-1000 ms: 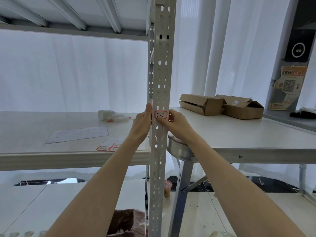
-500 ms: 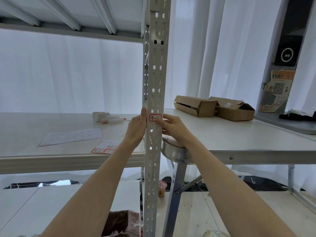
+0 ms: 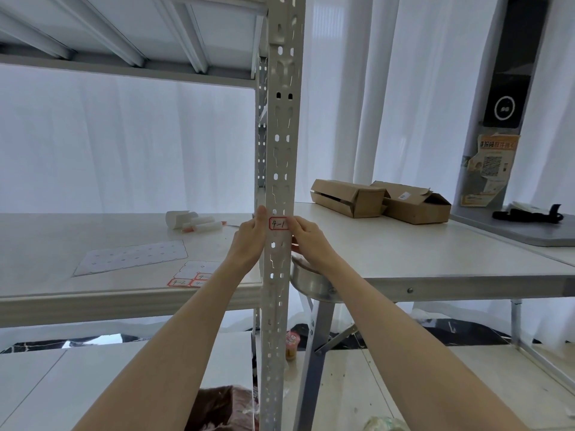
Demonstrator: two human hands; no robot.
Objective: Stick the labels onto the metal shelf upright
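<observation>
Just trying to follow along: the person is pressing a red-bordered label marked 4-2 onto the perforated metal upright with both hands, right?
Nearly. In the head view the red-bordered label pressed on the perforated metal upright reads 4-1, not 4-2. The left hand and right hand do both flank it.

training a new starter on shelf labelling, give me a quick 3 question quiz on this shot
1. What is written on the red-bordered label on the metal upright?
2. True or false: both hands are at the label, the left hand on one side of the upright and the right hand on the other.
3. Where do the spare labels lie? A) in the cardboard boxes B) near the front edge of the shelf board, left of the upright C) on the floor

Key
1. 4-1
2. True
3. B
</observation>
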